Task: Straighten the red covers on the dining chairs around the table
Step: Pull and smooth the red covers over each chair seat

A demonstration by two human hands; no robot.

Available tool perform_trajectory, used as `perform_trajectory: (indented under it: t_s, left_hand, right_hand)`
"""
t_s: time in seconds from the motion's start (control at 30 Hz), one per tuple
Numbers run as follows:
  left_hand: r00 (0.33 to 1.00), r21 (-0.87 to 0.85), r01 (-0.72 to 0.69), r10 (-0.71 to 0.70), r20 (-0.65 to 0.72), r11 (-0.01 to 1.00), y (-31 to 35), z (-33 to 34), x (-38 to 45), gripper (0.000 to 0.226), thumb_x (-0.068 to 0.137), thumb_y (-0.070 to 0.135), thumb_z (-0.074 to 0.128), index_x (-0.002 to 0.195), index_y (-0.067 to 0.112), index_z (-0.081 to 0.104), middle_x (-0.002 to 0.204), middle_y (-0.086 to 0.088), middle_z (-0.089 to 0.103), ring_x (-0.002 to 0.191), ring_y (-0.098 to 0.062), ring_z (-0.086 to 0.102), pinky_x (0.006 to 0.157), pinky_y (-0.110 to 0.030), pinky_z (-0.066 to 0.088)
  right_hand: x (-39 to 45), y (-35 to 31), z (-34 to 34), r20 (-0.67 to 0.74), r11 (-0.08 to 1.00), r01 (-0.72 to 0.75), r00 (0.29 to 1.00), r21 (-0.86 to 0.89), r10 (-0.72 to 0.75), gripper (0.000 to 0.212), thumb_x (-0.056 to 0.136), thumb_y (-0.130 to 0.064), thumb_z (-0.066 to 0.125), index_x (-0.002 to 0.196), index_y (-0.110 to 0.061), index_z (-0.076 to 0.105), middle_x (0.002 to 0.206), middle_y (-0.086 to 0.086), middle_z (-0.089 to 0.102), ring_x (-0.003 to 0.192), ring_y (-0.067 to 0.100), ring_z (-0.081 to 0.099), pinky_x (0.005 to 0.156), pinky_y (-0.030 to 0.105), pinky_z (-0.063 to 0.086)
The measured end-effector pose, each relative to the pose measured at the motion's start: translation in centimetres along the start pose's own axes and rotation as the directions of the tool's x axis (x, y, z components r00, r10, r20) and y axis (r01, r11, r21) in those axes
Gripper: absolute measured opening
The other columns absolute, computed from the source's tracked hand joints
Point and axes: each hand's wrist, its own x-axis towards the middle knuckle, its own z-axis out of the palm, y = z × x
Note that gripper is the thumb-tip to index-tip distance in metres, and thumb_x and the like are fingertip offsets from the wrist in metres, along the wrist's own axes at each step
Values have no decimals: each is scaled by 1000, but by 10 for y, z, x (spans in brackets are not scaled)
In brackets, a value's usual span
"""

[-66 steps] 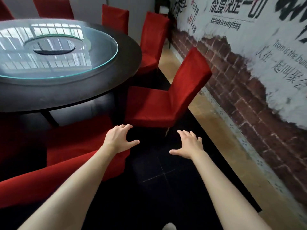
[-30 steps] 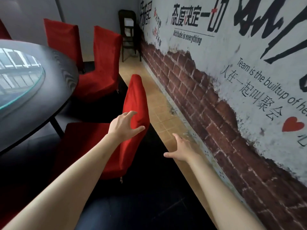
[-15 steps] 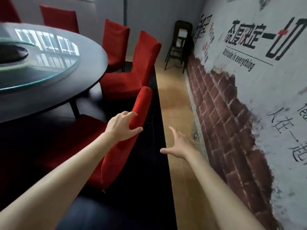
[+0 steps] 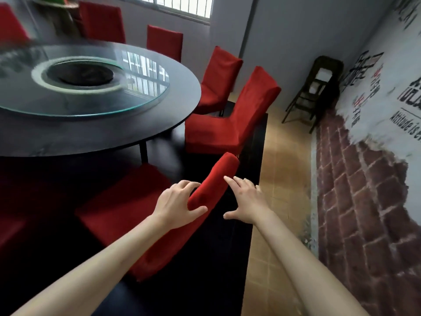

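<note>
Gripping the near end of the chair (image 4: pixel 157 215) back's top edge, the left hand (image 4: pixel 176 202) curls fingers and thumb round the red cover (image 4: pixel 218 179). The right hand (image 4: pixel 247 200) hovers spread just right of the chair back, fingertips near the cover. The table (image 4: pixel 127 133) stands beyond the chair.

- Near chair cover (image 4: pixel 218 179): red cloth, matt, soft nap like velvet.
- Counter (image 4: pixel 173 119): dark, smooth, dull sheen.
- Turntable (image 4: pixel 141 96) on the counter: clear glass, glossy, reflecting the window.
- Right wall (image 4: pixel 355 201): rough brick under flaking white plaster.
- Far folding chair (image 4: pixel 316 87): dark wood.
</note>
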Motion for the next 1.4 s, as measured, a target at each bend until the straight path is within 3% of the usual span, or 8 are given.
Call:
perform_trajectory:
  t_s: [0.23,0.37,0.5,0.63,0.77,0.93,1.2,1.4]
  left_hand:
    - [987,60,155,-153,-37,986,6,11,12,73,77,64,61,139,29,45,135,8,52,112,-16,58,89,-30,48]
    - [951,124,300,-286,-116,946,7,17,9,74,78,66,59,140,29,44,137,10,50,114,-14,56,93,-29,45]
    - [864,125,490,-461,-203,863,17,29,-10,73,80,69,53,140,28,45,137,11,50,116,-12,55,97,-30,43]
    - [753,162,639,-570,-328,752,29,42,-29,75,79,74,47,136,25,52,132,8,57,111,-13,59,94,-31,44]
    - [646,265,761,-654,-394,592,39,53,-39,90,74,82,20,129,22,58,118,6,66,101,-15,62,90,-33,43]
    - [630,315,777,-665,-400,546,34,52,-35,90,70,82,17,121,23,62,101,5,70,89,-19,63,82,-35,43]
    - [664,340,747,-611,-431,571,24,52,-34,79,72,79,27,100,19,70,81,4,69,74,-22,63,71,-33,46]
    - [717,368,695,-558,-418,618,12,45,-41,74,72,78,30,93,19,70,77,5,68,71,-20,63,70,-33,48]
  right_hand:
    - [61,27,-6,41,977,190,982,-100,-187,116,67,-62,76,153,-35,3,162,1,10,149,27,9,116,50,17]
    - [101,32,-10,63,903,387,922,-189,-382,116,65,-65,74,154,-34,7,161,2,16,148,28,11,115,51,18]
    - [126,32,-3,156,790,570,822,-226,-548,111,68,-69,69,154,-34,9,160,2,19,149,27,10,116,52,15]
    - [145,38,2,143,690,681,730,-246,-669,95,76,-76,52,153,-34,14,154,2,32,145,25,22,116,51,13]
    - [151,41,10,64,656,706,692,-266,-719,92,75,-83,41,151,-32,24,131,-2,51,128,21,41,115,46,16]
    - [152,41,20,-16,665,700,685,-260,-728,87,75,-83,39,143,-30,38,122,-4,56,121,21,46,113,45,20]
    - [151,36,20,-40,675,689,692,-264,-721,78,73,-84,39,128,-30,50,113,-4,58,115,20,49,107,43,25]
    - [138,33,32,-214,696,686,662,-214,-718,68,61,-73,69,99,-17,70,82,4,64,84,29,62,86,50,44]
